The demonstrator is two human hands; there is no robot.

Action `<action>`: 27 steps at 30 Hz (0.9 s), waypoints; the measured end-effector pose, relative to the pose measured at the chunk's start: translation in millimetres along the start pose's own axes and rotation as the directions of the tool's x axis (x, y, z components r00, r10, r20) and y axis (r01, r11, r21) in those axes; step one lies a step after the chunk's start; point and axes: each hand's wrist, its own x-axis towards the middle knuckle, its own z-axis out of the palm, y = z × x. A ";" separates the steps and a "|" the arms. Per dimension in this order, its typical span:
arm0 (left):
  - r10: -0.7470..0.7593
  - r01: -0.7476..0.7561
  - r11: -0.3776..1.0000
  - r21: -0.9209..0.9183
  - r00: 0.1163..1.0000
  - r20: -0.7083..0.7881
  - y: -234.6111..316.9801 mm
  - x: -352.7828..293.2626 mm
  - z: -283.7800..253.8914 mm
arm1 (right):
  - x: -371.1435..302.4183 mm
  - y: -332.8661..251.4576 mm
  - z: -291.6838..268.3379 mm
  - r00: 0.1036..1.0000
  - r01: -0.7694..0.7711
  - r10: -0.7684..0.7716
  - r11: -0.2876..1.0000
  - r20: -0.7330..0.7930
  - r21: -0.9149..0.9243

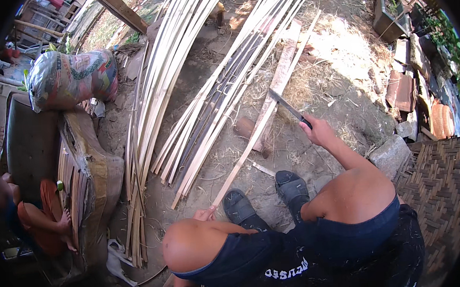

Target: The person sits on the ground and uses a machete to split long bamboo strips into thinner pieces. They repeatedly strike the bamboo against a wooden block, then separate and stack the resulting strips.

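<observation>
A long pale bamboo strip (244, 153) slants away from me, its near end held by my closed left hand (205, 214) beside my left knee. That knee partly hides the hand. My right hand (321, 132) is wrapped round the dark handle of a knife (288, 105). The blade lies across the strip at about its middle, over a wooden plank (287, 59). Beneath the plank sits a short log (246, 127). To the left, two spreads of long split strips lie on the ground, a larger bundle (164, 76) and a nearer one (209, 150).
A stuffed sack (73, 77) rests on an old chair (32, 138) at the left. Another person's bare feet (65, 224) show there, near a white cat (118, 263). At the right are a stone (391, 158), a woven mat (439, 198) and a planter box (389, 15).
</observation>
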 end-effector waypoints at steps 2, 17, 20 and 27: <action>0.116 -0.116 0.991 -0.068 0.993 -0.013 61.6 3.0 22.1 | -10.9 -27.8 3.3 0.996 0.063 -0.064 0.998 0.065 0.018; 0.383 -0.388 0.921 -0.043 0.919 -0.099 59.5 23.3 27.2 | 9.3 25.8 -15.1 0.999 -0.038 0.038 0.991 -0.003 -0.127; 0.240 -0.246 0.968 -0.045 0.964 -0.114 35.0 -0.2 24.2 | 7.8 26.6 -14.8 0.999 -0.020 0.019 0.998 -0.029 -0.063; 0.209 -0.217 0.974 -0.056 0.970 -0.123 14.8 -5.3 17.5 | 17.2 17.7 -12.7 0.999 -0.009 0.005 0.997 -0.048 -0.075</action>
